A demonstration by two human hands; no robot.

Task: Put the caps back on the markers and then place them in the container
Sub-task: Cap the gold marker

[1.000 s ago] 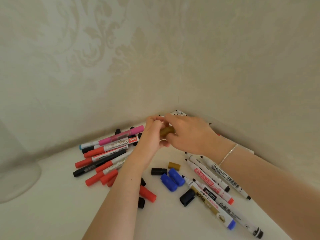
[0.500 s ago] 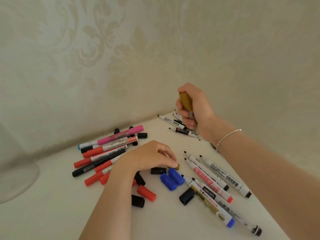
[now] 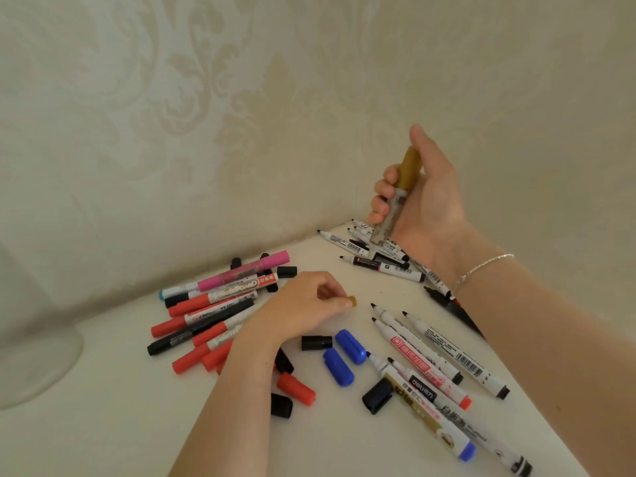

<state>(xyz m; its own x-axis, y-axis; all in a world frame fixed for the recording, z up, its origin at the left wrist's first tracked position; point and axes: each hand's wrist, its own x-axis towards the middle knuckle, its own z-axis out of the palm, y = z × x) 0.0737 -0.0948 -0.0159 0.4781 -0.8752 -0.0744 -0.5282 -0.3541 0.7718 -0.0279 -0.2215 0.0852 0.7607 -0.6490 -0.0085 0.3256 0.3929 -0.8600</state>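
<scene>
Gold cap (image 3: 351,300) now lifted, pinched in left grip (image 3: 306,304); right grip (image 3: 418,197) clasps gold marker (image 3: 395,197).

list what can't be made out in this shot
- Gold marker, head view: tip end hidden against the marker pile behind it.
- Container: cut off by the left edge, blurred.
- Gold cap: mostly hidden by the left hand.
- Label print: too small.

A white table (image 3: 103,425) is carrying scattered markers: capped red, black and pink ones (image 3: 213,311) are lying toward its back edge, uncapped ones (image 3: 378,259) are sitting in the back corner, more (image 3: 437,366) are lying along the right edge, and loose caps (image 3: 339,356) are resting between them.
</scene>
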